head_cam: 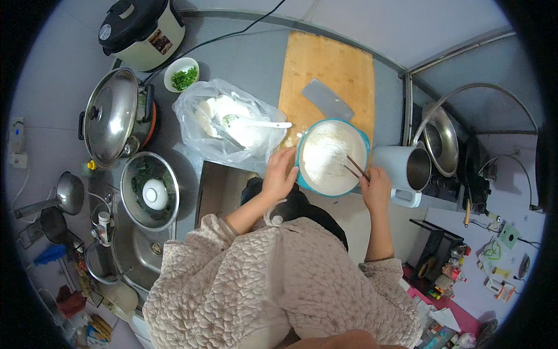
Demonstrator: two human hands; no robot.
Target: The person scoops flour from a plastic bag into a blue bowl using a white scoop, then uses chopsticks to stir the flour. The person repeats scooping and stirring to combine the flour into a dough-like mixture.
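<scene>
A round teal-rimmed bowl (303, 179) sits at the counter's front edge, overlapping the cutting board, with white powder that looks like flour (324, 157) in it. My left hand (279, 176) holds the bowl's left side, thumb against the rim. In my right hand (377, 185) is a pair of dark chopsticks (356, 165), their tips in the powder. Behind the bowl, a cleaver (328, 99) lies flat on the wooden cutting board (327, 56). To the left, an open clear plastic bag (192, 126) of white powder has a white spoon (266, 124) resting in it.
Chopped greens fill a small white bowl (167, 78) at back left, near an electric cooker (144, 48). A lidded steel pot (114, 113) and a steel basin (172, 183) of greens stand left, by the sink (139, 257). A white pitcher-like container (394, 163) lies close to my right hand.
</scene>
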